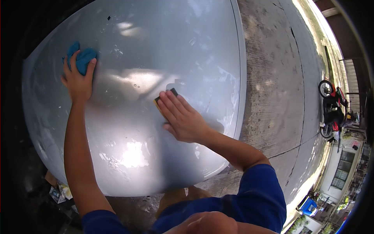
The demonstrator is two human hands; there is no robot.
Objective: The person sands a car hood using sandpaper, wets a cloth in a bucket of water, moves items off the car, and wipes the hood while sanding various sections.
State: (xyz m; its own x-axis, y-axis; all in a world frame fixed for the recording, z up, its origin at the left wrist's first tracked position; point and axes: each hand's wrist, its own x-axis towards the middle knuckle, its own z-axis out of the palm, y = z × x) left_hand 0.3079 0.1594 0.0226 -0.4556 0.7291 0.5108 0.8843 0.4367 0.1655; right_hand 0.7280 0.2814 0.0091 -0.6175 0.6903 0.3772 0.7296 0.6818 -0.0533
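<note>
My left hand [80, 80] is closed around a crumpled blue cloth [85, 60], which touches the upper left of a glossy grey panel [187, 50]. Near the panel's middle, my right hand [181, 117] presses a small dark block [173, 92] with a yellowish edge flat on the surface. Its fingers lie together over the block and hide most of it. Bright reflections and small wet-looking spots show on the panel.
Beyond the panel's right edge lies grooved concrete [269, 85]. A red and black motorcycle [333, 109] stands at the far right, with a blue container [308, 206] below it. Some litter [60, 193] lies at the lower left.
</note>
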